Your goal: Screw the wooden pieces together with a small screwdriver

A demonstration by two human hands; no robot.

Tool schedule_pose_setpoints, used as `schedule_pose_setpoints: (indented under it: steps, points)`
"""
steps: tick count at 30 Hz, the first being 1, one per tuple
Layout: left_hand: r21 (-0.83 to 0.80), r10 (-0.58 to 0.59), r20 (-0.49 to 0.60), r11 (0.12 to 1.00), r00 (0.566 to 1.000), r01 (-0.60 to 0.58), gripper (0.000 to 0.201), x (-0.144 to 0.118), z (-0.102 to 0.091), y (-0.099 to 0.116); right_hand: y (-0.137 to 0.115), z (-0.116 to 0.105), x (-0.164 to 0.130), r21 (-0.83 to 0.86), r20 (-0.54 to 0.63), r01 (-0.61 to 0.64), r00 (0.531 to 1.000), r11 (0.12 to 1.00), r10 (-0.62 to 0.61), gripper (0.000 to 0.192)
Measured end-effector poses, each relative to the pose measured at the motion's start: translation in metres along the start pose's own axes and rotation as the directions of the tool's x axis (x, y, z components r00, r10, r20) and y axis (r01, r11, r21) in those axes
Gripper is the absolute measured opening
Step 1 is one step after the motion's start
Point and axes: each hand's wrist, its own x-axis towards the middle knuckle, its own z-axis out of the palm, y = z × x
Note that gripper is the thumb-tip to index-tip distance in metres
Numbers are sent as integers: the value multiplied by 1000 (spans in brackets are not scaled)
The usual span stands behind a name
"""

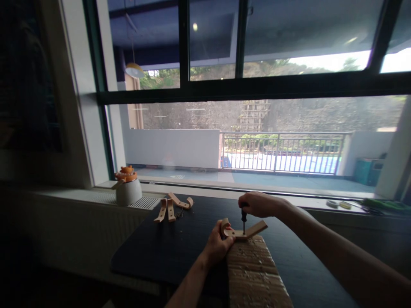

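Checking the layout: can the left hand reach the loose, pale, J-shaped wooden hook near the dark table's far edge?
Probably, once freed: the left hand holds another pale wooden hook, but the dark tabletop toward the loose hook looks unobstructed.

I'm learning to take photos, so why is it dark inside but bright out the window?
Head view: daylight comes through the window, bleaching the sky nearly white; same view: the table faces that glare, so it looks dim, and the screwdriver shows little detail; head view again: pale streaks look like reflections.
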Motion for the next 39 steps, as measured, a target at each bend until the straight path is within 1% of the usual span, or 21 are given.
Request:
schedule_pose_setpoints:
  steps: [10,17,20,25,28,39]
  points:
    - [8,12,-8,1000,1000,-12,31,-1,0,3,6,4,-1,-23,-4,-87,996,996,87,25]
    - [-5,17,-3,1000,1000,-17,32,0,0,1,5,7,1,-38,-36,-120,992,992,118,27]
    - [-8,22,-4,1000,1000,-22,33,1,0,-1,2,6,0,-35,-49,-106,993,994,104,27]
    - [-5,19,-12,1000,1000,-19,32,1,0,-1,-4,5,-4,4,-58,-22,998,1000,22,25]
    - [-3,13,-14,1000,1000,-13,32,1,0,0,-5,7,-3,19,-52,-23,998,1000,24,24]
    - [23,2,-18,1000,1000,-2,33,0,0,-1,6,15,4,37,-60,-167,984,985,169,27]
